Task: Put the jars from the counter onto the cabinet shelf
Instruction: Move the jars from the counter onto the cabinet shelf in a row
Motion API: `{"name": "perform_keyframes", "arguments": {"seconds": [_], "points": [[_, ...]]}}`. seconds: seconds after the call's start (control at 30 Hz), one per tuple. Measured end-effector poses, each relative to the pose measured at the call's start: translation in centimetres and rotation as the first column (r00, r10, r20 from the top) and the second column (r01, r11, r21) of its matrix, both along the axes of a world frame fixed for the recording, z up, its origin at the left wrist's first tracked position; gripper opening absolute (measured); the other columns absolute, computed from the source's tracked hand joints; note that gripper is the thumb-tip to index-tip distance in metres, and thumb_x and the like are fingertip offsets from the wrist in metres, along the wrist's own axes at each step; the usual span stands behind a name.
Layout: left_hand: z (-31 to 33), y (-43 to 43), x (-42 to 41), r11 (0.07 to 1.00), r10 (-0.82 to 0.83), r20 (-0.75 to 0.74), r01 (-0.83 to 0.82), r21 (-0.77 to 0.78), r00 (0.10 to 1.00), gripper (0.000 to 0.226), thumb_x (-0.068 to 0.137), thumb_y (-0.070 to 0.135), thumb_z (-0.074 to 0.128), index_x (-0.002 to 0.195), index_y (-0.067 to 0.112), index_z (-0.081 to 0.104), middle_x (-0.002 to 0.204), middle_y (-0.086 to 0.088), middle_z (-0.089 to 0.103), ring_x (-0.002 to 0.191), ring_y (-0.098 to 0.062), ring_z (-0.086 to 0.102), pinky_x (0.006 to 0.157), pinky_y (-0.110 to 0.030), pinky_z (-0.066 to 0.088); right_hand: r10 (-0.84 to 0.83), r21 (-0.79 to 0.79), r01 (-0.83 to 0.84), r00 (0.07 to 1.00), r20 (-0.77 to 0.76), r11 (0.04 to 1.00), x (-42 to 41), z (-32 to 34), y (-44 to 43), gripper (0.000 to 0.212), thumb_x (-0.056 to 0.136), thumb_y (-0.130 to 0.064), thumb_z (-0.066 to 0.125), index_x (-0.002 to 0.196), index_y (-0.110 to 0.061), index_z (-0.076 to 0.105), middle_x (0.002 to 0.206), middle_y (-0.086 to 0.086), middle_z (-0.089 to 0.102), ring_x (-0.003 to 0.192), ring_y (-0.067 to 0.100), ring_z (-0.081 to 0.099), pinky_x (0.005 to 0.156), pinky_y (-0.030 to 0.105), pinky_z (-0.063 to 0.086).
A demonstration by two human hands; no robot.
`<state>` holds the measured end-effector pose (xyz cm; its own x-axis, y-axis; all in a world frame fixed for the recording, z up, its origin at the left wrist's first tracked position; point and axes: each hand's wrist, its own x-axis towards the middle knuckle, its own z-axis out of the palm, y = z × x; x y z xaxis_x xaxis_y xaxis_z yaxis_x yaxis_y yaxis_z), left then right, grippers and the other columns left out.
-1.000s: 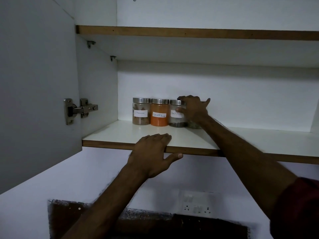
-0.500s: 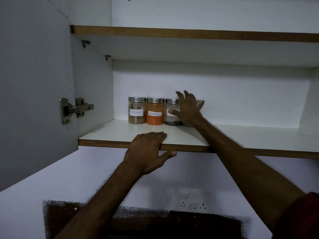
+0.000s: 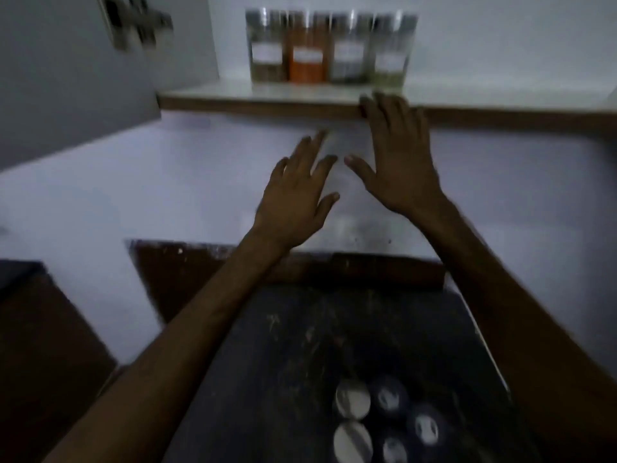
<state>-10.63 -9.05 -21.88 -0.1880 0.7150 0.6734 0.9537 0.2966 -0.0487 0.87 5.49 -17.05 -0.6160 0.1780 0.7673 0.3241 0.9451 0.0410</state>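
Note:
Several glass jars with metal lids and white labels stand in a row at the back of the cabinet shelf; among them are an orange-filled jar and, at the right end, a pale jar. More jars, seen from above by their lids, stand on the dark counter at the bottom. My left hand hovers below the shelf with fingers spread and empty. My right hand is also spread and empty, its fingertips in front of the shelf's front edge. The picture is motion-blurred.
The open cabinet door with its hinge hangs at the upper left. A white wall runs between shelf and counter. A brown surface lies at the lower left.
My right hand has let go of the fourth jar, which now stands on the shelf, and drawn back. My left hand has left the shelf edge. The view has tilted down to the counter.

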Motion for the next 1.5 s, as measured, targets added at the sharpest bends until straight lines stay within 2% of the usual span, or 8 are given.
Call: {"name": "perform_keyframes", "arguments": {"seconds": [0.1,0.2,0.3,0.47,0.63,1.13,1.3,1.5], "points": [[-9.0,-3.1,1.5,0.974,-0.053,0.203,0.095,-0.206,0.978,0.059,0.096,0.034,0.049,0.148,0.009,0.034,0.162,-0.007,0.014,0.147,-0.025,0.021,0.112,-0.046,0.031,0.169,-0.235,-0.156,0.985,0.037,0.959,2.8,-10.8,-3.3,0.067,0.096,-0.038,0.057,0.152,-0.011,0.032,0.162,0.016,0.018,0.15,0.031,0.019,0.123,0.043,0.017],[-17.2,-6.7,2.7,0.889,0.092,0.419,0.115,-0.444,0.903,0.057,0.096,0.034,0.05,0.148,0.016,0.033,0.161,-0.003,0.019,0.141,-0.023,0.034,0.106,-0.041,0.04,0.187,-0.493,0.138,0.812,0.553,0.859,5.3,-22.6,-6.1,0.072,0.096,-0.047,0.053,0.155,-0.016,0.025,0.164,0.008,0.016,0.15,0.025,0.015,0.123,0.048,0.014],[-22.8,-9.8,3.4,0.798,0.24,0.525,0.142,-0.585,0.817,0.047,0.097,0.039,0.047,0.14,0.021,0.041,0.147,-0.002,0.042,0.128,-0.021,0.048,0.098,-0.041,0.046,0.241,-0.471,0.402,0.503,0.83,0.785,8.2,-31.7,-7.6,0.081,0.092,-0.052,0.056,0.155,-0.015,0.021,0.161,0.011,0.022,0.148,0.029,0.019,0.122,0.05,0.011],[-25.3,-11.4,4.1,0.775,0.293,0.565,0.155,-0.613,0.771,0.045,0.097,0.041,0.047,0.139,0.025,0.044,0.136,-0.001,0.053,0.119,-0.023,0.056,0.094,-0.036,0.047,0.132,-0.314,0.443,0.394,0.91,0.84,9.3,-36.8,-8.4,0.084,0.085,-0.059,0.058,0.15,-0.014,0.03,0.148,0.014,0.043,0.137,0.034,0.037,0.121,0.054,0.007],[-25.0,-11.2,3.9,0.844,0.231,0.685,0.208,-0.494,0.691,0.033,0.096,0.038,0.05,0.125,0.023,0.054,0.122,0.0,0.061,0.107,-0.015,0.06,0.089,-0.038,0.051,0.081,-0.276,0.466,0.396,0.915,0.841,7.1,-36.3,-7.5,0.053,0.092,-0.039,0.055,0.137,-0.013,0.048,0.139,0.012,0.053,0.134,0.03,0.043,0.121,0.055,0.004],[-30.7,-12.0,6.0,0.8,0.304,0.746,0.267,-0.538,0.592,0.043,0.094,0.033,0.055,0.136,0.026,0.045,0.133,-0.001,0.056,0.119,-0.015,0.055,0.097,-0.032,0.047,0.009,-0.207,0.5,0.369,0.929,0.841,7.6,-38.0,-10.6,0.088,0.085,-0.049,0.067,0.152,-0.013,0.024,0.151,0.02,0.038,0.136,0.038,0.04,0.114,0.051,0.03],[-29.3,-12.1,4.8,0.878,0.177,0.815,0.285,-0.384,0.552,0.048,0.089,0.034,0.063,0.134,0.03,0.045,0.132,0.004,0.053,0.12,-0.014,0.054,0.088,-0.02,0.042,0.332,-0.641,0.444,0.592,0.734,0.626,6.0,-32.0,-9.0,0.093,0.076,-0.04,0.077,0.151,-0.025,0.024,0.152,0.006,0.038,0.136,0.028,0.042,0.11,0.047,0.04],[-20.8,-10.6,4.3,0.906,-0.247,0.938,0.402,0.134,0.242,0.082,0.066,0.032,0.085,0.132,0.049,0.04,0.13,0.024,0.053,0.121,0.002,0.052,0.096,-0.023,0.05,0.456,-0.825,0.086,0.799,0.392,0.559,5.4,-19.1,-7.3,0.064,0.062,-0.06,0.079,0.116,-0.046,0.047,0.112,-0.017,0.057,0.098,0.007,0.06,0.075,0.024,0.054]]}}
